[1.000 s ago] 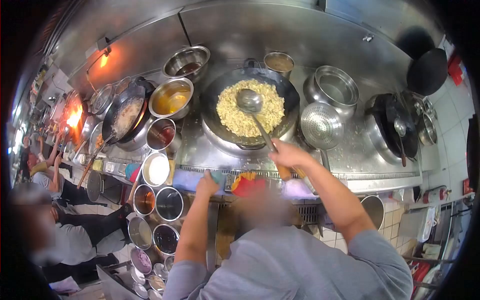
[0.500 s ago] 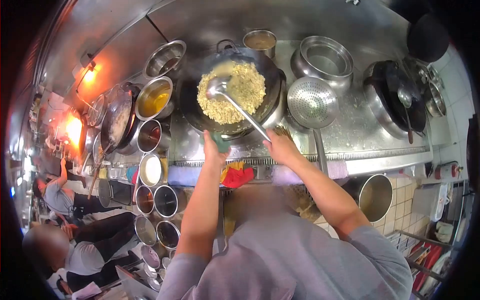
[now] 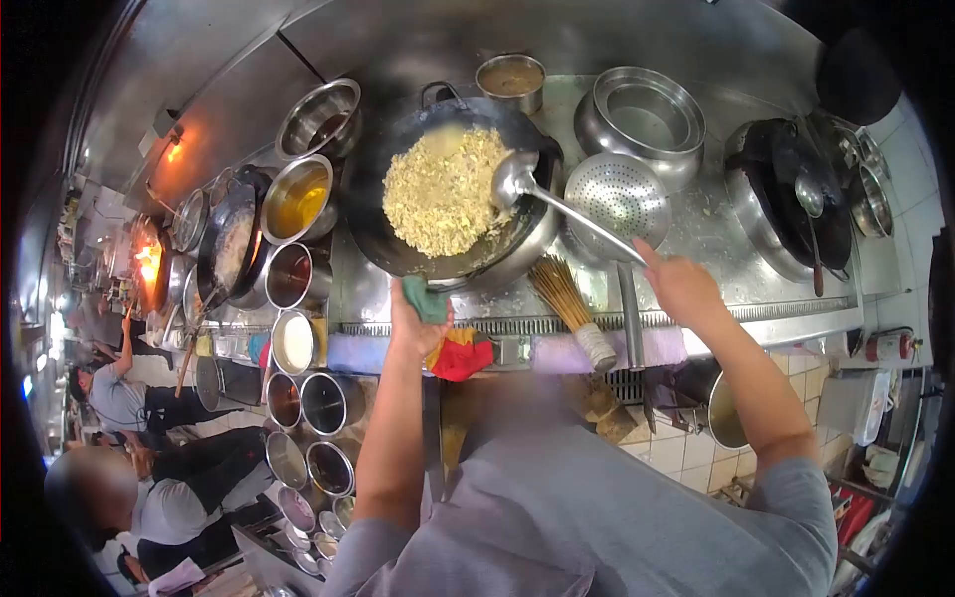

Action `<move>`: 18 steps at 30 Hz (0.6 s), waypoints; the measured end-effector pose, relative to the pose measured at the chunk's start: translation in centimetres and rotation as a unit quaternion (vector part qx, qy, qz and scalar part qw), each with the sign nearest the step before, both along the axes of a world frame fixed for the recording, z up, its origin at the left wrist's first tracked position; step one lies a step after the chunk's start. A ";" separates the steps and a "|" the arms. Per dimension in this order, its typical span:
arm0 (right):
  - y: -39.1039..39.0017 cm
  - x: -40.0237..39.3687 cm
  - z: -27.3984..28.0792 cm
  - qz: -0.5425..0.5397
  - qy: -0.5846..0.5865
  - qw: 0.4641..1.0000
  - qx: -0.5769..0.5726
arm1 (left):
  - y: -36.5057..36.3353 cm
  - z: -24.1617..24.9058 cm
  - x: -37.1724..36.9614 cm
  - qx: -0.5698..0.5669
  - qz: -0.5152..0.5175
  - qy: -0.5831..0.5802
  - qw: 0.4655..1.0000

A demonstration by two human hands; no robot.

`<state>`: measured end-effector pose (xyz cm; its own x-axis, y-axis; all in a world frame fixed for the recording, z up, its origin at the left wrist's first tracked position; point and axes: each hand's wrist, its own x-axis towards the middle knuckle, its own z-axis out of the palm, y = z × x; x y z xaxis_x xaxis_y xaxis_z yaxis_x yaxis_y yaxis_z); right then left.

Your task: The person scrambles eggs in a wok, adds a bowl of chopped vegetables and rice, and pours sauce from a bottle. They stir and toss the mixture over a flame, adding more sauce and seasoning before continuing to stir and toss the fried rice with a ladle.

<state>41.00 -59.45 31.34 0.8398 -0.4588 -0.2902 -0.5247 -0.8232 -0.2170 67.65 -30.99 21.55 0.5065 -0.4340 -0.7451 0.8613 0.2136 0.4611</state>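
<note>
A large dark wok (image 3: 373,224) full of yellow fried rice (image 3: 438,194) sits in front of me. My left hand (image 3: 413,323) is closed on a folded green cloth (image 3: 425,300) at the wok's near rim; whether it grips a handle under the cloth is hidden. In my right hand (image 3: 684,289) is the handle of a steel ladle (image 3: 577,211). The ladle's bowl rests at the right edge of the rice, inside the wok. A bamboo wok brush (image 3: 570,303) lies on the counter between my hands.
Right of the wok is a perforated strainer (image 3: 619,199), with a steel pot (image 3: 649,119) behind it. Another wok (image 3: 786,199) stands farther right. To the left are an oil bowl (image 3: 298,199) and several seasoning pots (image 3: 293,338). Two people work at left, near a flame (image 3: 149,259).
My right hand and the ladle have moved right, from the middle of the rice to its right edge. The wok has shifted slightly left, and the brush is now fully visible.
</note>
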 end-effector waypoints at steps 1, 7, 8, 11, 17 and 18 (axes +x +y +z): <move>-0.3 2.1 0.0 -0.019 -0.005 0.999 -0.030 | -0.6 0.5 0.4 -0.006 -0.023 -0.006 1.000; 7.8 15.2 -8.3 -0.044 -0.061 0.991 0.114 | -2.6 -3.3 3.3 0.014 -0.062 -0.005 0.998; 9.7 15.1 -7.4 -0.046 -0.082 0.983 0.159 | -3.0 -5.0 4.3 0.019 -0.076 0.003 0.997; 12.2 11.4 -7.1 0.006 -0.116 0.975 0.192 | -4.0 -4.7 4.6 0.059 -0.073 -0.019 0.995; 7.5 5.5 -5.5 0.001 -0.075 0.991 0.112 | -2.1 -5.3 5.3 0.019 -0.075 -0.042 0.996; 7.3 6.6 -5.3 -0.019 -0.125 0.989 0.080 | -2.1 -5.6 5.5 0.013 -0.085 -0.039 0.996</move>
<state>47.56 -52.16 26.07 0.8771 -0.4572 -0.1473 -0.4689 -0.7483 -0.4693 73.11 -33.06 15.97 0.4851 -0.4995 -0.7178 0.8448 0.0560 0.5321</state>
